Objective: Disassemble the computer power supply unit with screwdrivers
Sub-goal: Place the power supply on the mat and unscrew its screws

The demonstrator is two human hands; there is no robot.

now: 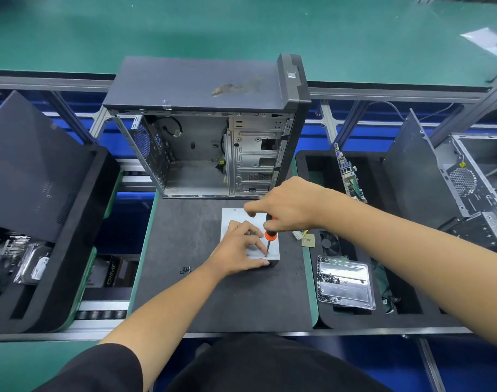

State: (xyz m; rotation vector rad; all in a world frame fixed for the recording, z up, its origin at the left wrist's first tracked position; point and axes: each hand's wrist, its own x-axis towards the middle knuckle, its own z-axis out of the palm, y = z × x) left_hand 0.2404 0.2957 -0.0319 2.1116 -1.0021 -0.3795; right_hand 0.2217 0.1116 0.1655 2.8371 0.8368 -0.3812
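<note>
Grey power supply unit (236,222) lies under both hands. Left hand (239,250) presses it, fingers spread. Right hand (287,207) grips the upright screwdriver (269,239), tip at its near-right corner.

Open computer case (207,131) behind mat (185,278); loose screws (185,269) on it

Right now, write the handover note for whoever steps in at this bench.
Right hand: grips the orange-collared screwdriver, held upright, tip down at the near right corner of the power supply unit.
Left hand: rests on the unit's top, thumb against its near edge, steadying it.
The unit sits on the dark mat in front of the open, emptied PC case.
Done: a few loose screws already lie on the mat to the left.
Left: finish this corner screw, check the remaining ones, lift off the cover. Whether this screw is already loose cannot be seen.
</note>
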